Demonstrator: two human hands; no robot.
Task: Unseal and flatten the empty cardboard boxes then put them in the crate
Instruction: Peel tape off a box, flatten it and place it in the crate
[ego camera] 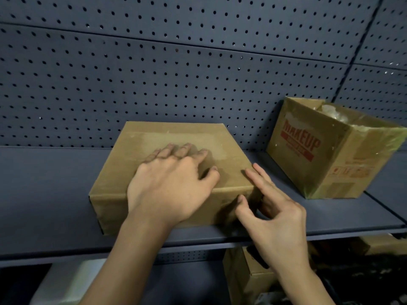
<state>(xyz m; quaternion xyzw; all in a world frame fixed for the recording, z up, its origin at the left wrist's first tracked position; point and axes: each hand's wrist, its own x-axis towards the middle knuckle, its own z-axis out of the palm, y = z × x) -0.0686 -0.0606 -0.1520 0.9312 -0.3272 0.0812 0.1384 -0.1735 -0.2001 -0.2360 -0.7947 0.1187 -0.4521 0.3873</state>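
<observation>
**Item:** low, flat, plain brown cardboard box point(176, 137), closed. The top panel carries a paler, scuffed band across its far half, like a stripped tape mark. The corners are square and no flap is raised. A vertical seam shows at the near left corner.

**Location:** on the dark blue-grey metal shelf point(44, 194), near its front lip and left of centre. It stands clear of the perforated blue-grey pegboard back panel point(176, 62).

**Orientation:** broad face up, narrow front face toward the camera. The long axis runs left to right along the shelf, roughly parallel with the front lip.

**Left grip point(169, 186) (bare hand):** open and holding nothing. It lies palm down on the top panel with fingers straight and slightly spread, and the thumb points toward the near right edge.

**Right grip point(279, 223) (bare hand):** at the box's near right corner. Two fingers lie straight along the top right edge and the thumb presses the front face. The remaining fingers curl against the right end, so the corner is pinched between them.

**Also present:**
- A taller brown cardboard carton printed "MAKEUP" in red point(319, 150) stands on the same shelf. It is well apart to the right, its top is open and torn tape shows at the rim.
- Another brown cardboard box point(246, 278) sits below the shelf.
</observation>
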